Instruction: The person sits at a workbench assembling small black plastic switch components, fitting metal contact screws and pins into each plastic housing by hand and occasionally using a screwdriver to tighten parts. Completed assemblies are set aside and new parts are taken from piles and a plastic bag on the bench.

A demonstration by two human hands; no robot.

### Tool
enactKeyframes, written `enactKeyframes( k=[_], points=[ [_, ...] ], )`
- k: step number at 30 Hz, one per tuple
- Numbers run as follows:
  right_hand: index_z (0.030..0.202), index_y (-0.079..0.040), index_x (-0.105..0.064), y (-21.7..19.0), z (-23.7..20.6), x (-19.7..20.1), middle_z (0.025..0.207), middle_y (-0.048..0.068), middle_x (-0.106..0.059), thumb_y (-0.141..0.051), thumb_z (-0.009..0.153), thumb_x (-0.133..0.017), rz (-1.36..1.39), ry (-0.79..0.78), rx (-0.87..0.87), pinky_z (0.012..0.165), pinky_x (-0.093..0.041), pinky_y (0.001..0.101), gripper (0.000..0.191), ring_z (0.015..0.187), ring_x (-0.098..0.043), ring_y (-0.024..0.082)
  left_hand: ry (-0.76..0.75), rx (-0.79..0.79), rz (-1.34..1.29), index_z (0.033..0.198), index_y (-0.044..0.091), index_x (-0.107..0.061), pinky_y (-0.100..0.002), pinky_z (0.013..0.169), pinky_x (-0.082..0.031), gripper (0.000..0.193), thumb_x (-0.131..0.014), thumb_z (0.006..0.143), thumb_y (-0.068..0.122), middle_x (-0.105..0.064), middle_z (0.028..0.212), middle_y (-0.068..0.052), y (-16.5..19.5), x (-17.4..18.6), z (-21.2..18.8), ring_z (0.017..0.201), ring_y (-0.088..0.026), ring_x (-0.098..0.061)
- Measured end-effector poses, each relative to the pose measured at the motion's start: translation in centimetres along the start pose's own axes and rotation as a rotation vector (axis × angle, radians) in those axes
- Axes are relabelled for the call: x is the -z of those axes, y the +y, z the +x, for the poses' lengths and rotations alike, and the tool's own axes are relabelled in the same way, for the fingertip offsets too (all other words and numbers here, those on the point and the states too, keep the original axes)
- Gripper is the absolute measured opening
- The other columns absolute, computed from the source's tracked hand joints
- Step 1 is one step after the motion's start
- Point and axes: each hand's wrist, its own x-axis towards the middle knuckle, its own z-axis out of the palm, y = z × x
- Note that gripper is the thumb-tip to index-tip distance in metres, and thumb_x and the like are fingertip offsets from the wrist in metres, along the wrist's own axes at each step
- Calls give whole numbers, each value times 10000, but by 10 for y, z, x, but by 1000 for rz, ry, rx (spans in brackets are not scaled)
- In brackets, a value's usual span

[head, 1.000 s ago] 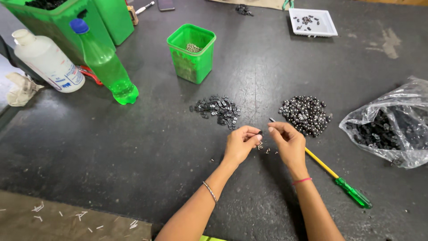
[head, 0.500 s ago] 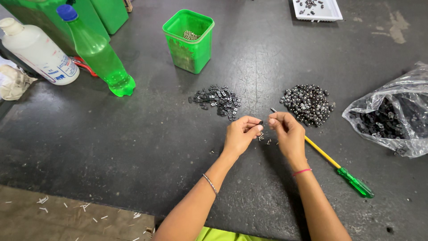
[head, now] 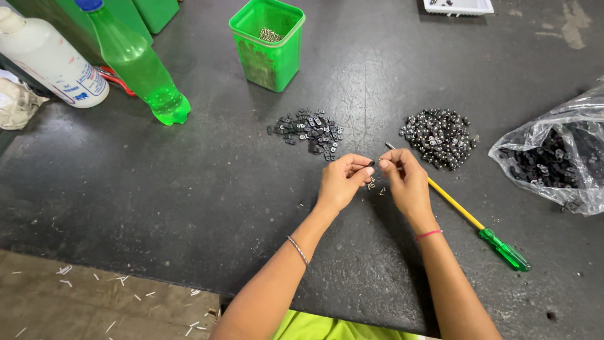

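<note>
My left hand (head: pixel 340 178) and my right hand (head: pixel 408 179) meet over the dark table, fingertips almost touching. A small black part (head: pixel 371 164) is pinched in my left fingertips, and my right fingertips press something tiny against it. A few small screws (head: pixel 375 186) lie on the table just below the hands. A pile of flat dark parts (head: pixel 308 131) sits beyond my left hand. A heap of rounded black parts (head: pixel 438 136) lies beyond my right hand. A screwdriver (head: pixel 469 219) with a yellow shaft and green handle rests under my right wrist.
A green bin (head: pixel 267 44) holding screws stands at the back. A green plastic bottle (head: pixel 135 60) and a white bottle (head: pixel 50 60) stand at the left. A clear bag (head: pixel 557 157) of black parts lies at the right edge, and a white tray (head: pixel 458 6) sits at the top.
The view has shifted closer, so the things at the back sit higher in the frame. Both hands stay together in the same spot, fingertips working the small part.
</note>
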Motion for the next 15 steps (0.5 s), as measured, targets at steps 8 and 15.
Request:
enactKeyframes(
  k=[8,15],
  points=[
    [1007,-6,-640,-11,-3,-1,849,-10,-661,-60,995,-661,13,-5,33,685,-498,214,59,747,-579,44,4,-32,-37,1078,-21,-708,-248,681,-606,190,-733,916,76,-768,897,-79,-4,1,2,764,-103,-725],
    [1006,10,-635,-9,-14,5,857,-2,-645,-46,1025,-695,39,-31,92,712,-495,213,84,775,-559,42,13,-70,-69,1020,-31,-702,-251,652,-605,147,-756,915,57,-761,846,-85,-8,-2,-2,729,-111,-722]
  ],
)
